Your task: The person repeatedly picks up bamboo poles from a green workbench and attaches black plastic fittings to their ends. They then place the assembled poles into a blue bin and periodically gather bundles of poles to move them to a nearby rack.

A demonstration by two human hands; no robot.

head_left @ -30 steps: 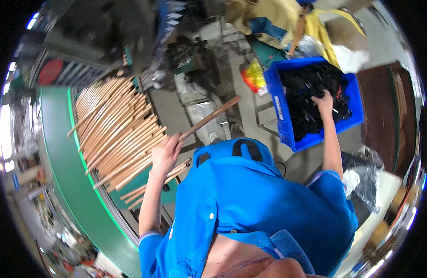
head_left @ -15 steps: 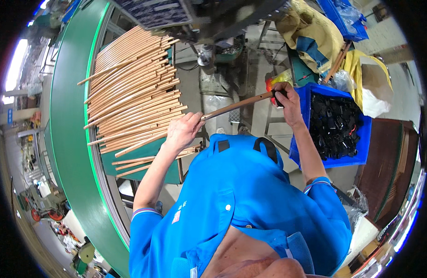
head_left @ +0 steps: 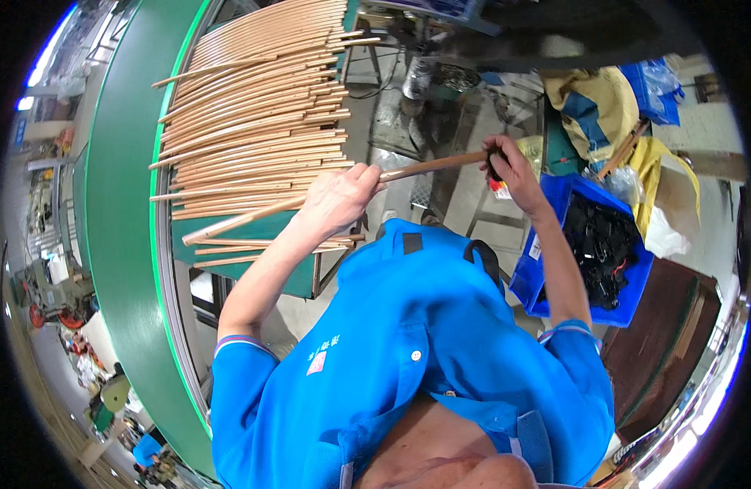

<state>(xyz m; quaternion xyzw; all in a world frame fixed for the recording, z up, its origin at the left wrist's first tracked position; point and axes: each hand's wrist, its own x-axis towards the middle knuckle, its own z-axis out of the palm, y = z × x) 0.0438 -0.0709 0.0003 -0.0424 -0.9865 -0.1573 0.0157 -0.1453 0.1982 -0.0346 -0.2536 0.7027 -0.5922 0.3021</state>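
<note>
A long wooden rod (head_left: pixel 428 167) lies across in front of my body, slanting up to the right. My left hand (head_left: pixel 341 197) is closed around it near the middle, and its light-coloured far end sticks out past my forearm over the pile. At the rod's right end, my right hand (head_left: pixel 518 173) grips a small black plastic piece (head_left: pixel 497 164) set on the tip. My fingers partly hide that piece, so how far it is pushed on cannot be made out. Many similar wooden rods (head_left: pixel 261 106) lie stacked side by side at the left.
A green conveyor belt (head_left: pixel 127 244) runs along the left. The rods rest on a green table (head_left: pixel 298 281). At my right stands a blue bin (head_left: pixel 522 281) of black plastic pieces (head_left: pixel 595 253), with woven sacks (head_left: pixel 595 106) behind it. Dark machinery (head_left: pixel 555 41) overhangs ahead.
The view has turned, so the rod pile and the bin sit further right. Both hands still hold the same rod, with the right hand at the black piece.
</note>
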